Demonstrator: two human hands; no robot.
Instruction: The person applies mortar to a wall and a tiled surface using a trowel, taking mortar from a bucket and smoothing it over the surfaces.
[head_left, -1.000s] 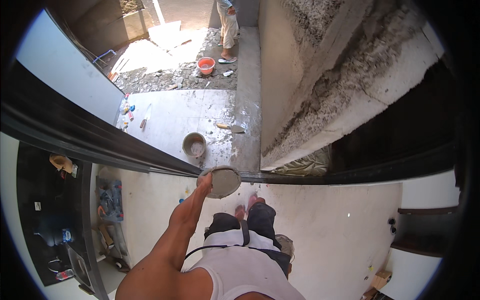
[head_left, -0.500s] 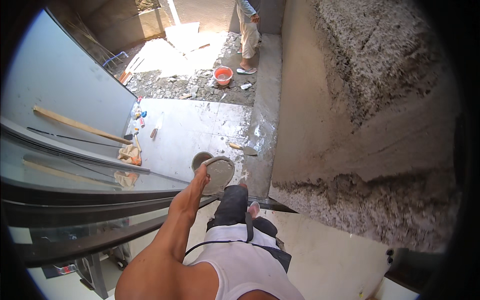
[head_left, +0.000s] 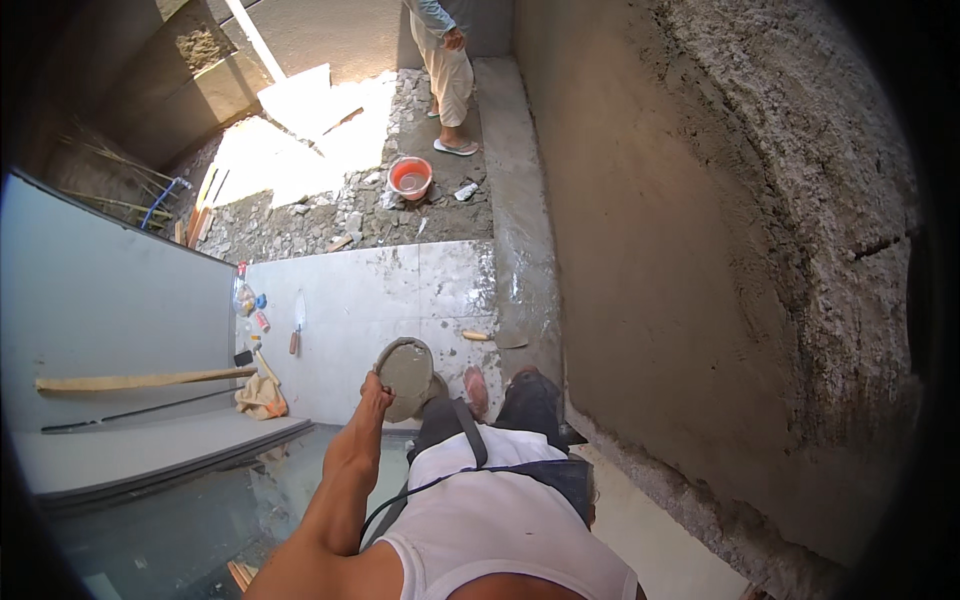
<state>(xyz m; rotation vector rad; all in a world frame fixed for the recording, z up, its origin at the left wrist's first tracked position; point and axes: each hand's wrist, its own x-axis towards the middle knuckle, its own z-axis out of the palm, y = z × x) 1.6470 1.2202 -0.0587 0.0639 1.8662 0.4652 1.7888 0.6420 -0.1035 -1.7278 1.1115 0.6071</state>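
My left hand (head_left: 376,391) is closed round the edge of a bucket (head_left: 403,342) filled with wet grey mortar. The bucket is in front of my left leg, its mouth tipped up toward me. My right hand does not show. A trowel (head_left: 510,341) with a yellowish wooden handle lies ahead of my feet, its blade on the wet cement strip. Farther left on the tiles, another trowel (head_left: 297,325) has a pale blade and a brown handle.
A freshly plastered wall (head_left: 650,250) rises at my right. Ahead, a red basin (head_left: 410,178) stands on rubble near another person (head_left: 450,75). A cloth bag (head_left: 261,397), a wooden strip (head_left: 140,380) and litter (head_left: 245,298) lie at left, by a grey panel (head_left: 110,300).
My view has turned and I have stepped forward onto the tiled floor. The mortar bucket has come along in my left hand. The other person remains beside the red basin.
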